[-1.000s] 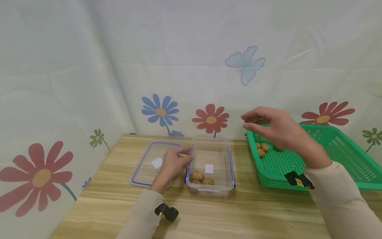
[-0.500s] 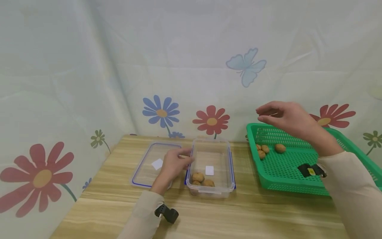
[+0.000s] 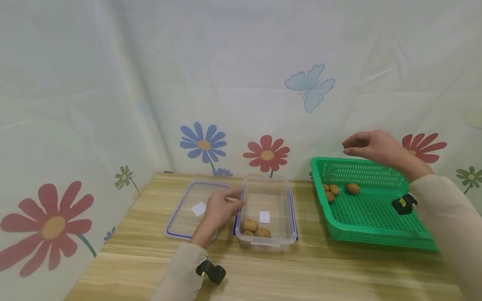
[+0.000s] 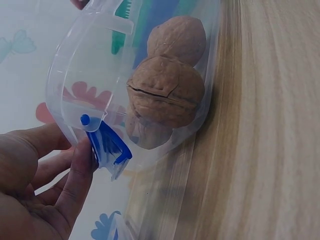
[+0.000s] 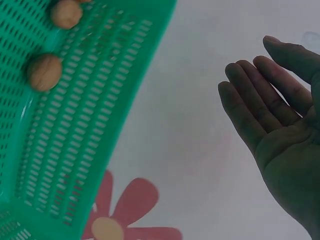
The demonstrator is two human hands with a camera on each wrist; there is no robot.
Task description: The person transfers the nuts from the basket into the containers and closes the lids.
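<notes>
My left hand (image 3: pixel 218 207) holds the left side of a clear plastic food container (image 3: pixel 265 241), whose top is uncovered. Up close in the left wrist view, thumb and fingers pinch the rim by a blue latch (image 4: pixel 107 145). Three walnuts (image 3: pixel 250 225) lie at the container's near end; one walnut (image 4: pixel 167 92) has a cracked seam. Over the back of a green plastic basket (image 3: pixel 380 233), my right hand (image 3: pixel 376 146) is raised with nothing in it. Its fingers look nearly straight in the right wrist view. Several walnuts (image 3: pixel 352 189) lie at the basket's left side.
A clear lid (image 3: pixel 178 213) with a blue seal lies flat left of the container, partly behind my left hand. White labels mark both lid and container. A flowered curtain (image 3: pixel 241 104) hangs behind the wooden table (image 3: pixel 301 276).
My right hand has moved to the right, away from the container and over the basket, uncovering the lone walnut there. My left hand has stayed at the container's side.
</notes>
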